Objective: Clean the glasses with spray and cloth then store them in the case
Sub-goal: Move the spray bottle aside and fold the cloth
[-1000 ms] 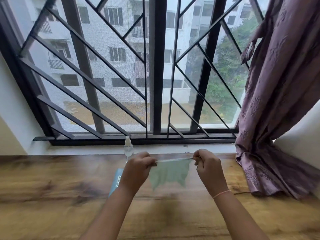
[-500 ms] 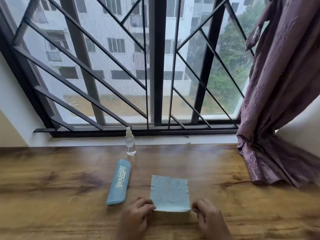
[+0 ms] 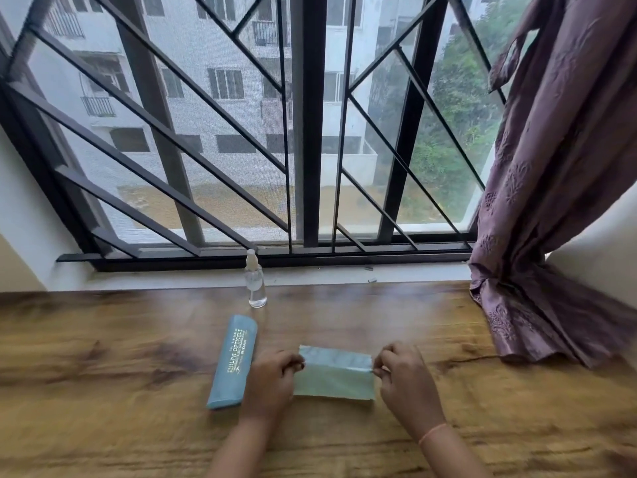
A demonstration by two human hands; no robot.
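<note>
A pale green cleaning cloth [image 3: 333, 379] lies folded in half on the wooden table [image 3: 103, 391]. My left hand [image 3: 272, 381] pinches its upper left corner and my right hand [image 3: 403, 377] pinches its upper right corner. Just left of my left hand lies a closed blue glasses case [image 3: 234, 360] with gold lettering. A small clear spray bottle [image 3: 255, 286] stands upright behind the case, near the window sill. No glasses are in view.
A barred window [image 3: 310, 132] and white sill [image 3: 344, 274] run along the table's far edge. A purple curtain [image 3: 551, 201] hangs at the right and pools on the table's right end.
The cloth was held up stretched between both hands, then laid flat on the table. Now its near edge has been lifted over toward the far edge, folding it in half.
</note>
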